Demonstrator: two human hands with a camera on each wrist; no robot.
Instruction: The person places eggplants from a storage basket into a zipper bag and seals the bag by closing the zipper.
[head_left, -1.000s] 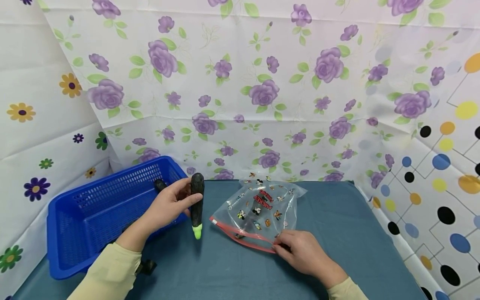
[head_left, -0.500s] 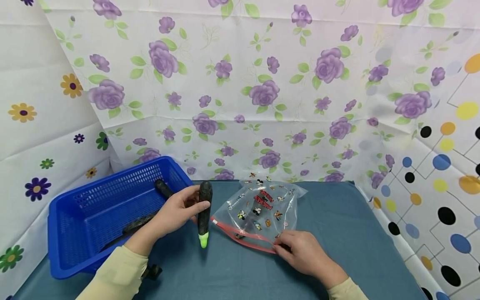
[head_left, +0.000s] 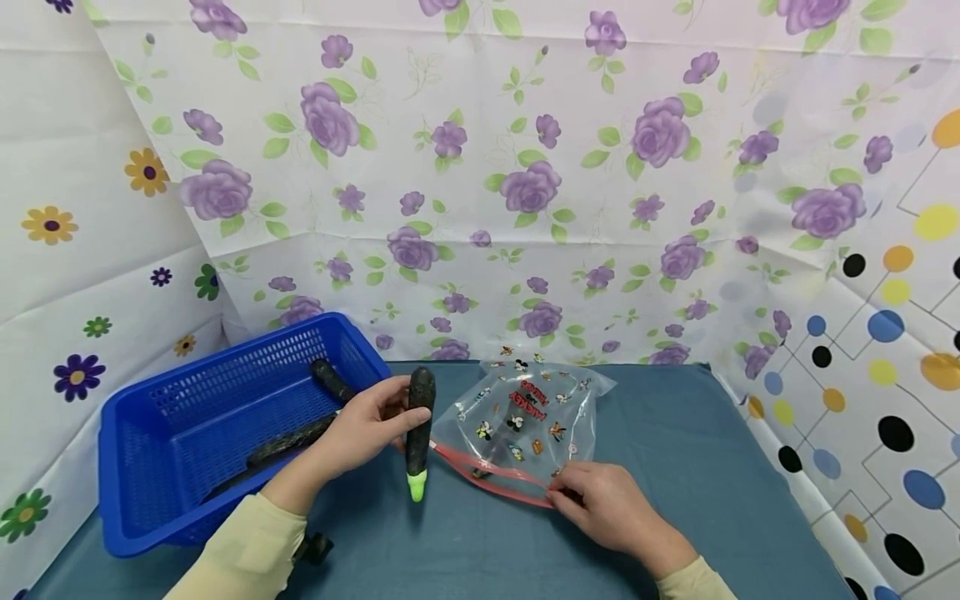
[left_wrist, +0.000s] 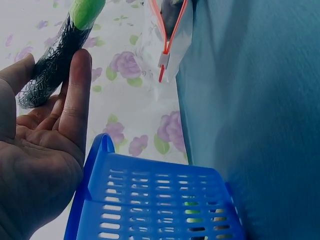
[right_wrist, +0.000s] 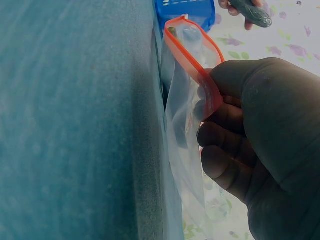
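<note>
A cucumber [head_left: 420, 427] is held by the left hand [head_left: 366, 433]: it is pinched between the thumb and the fingers, closed no further than the thickness of the cucumber allows. It is kept nearly upright above the table, with its bright green tip pointed down, and it is outside both containers.

To the left of this grip, a blue basket [head_left: 225, 375] with many holes is placed. In it, one dark cucumber [head_left: 332, 381] is seen near the far right corner, just behind the left hand. Another one [head_left: 291, 440] lies lower, and part of it is covered by the left forearm. A third dark shape [head_left: 228, 485] is partly hidden by the near wall.

To the right of the cucumber, a clear bag [head_left: 528, 408] with small printed pictures is laid. Its red edge [right_wrist: 187, 59] is pinched between thumb and forefinger of the right hand [head_left: 609, 507], the other fingers being loosely bent. The mouth is parted beside this pinch, and a dark object [left_wrist: 171, 17] is contained inside; its kind cannot be told.

Below the left hand, near the sleeve [head_left: 247, 542], a small black object [head_left: 318, 548] is seen. Everything is set on a blue-green tablecloth [head_left: 712, 467], and behind both hands a flowered sheet [head_left: 585, 208] is hung.
</note>
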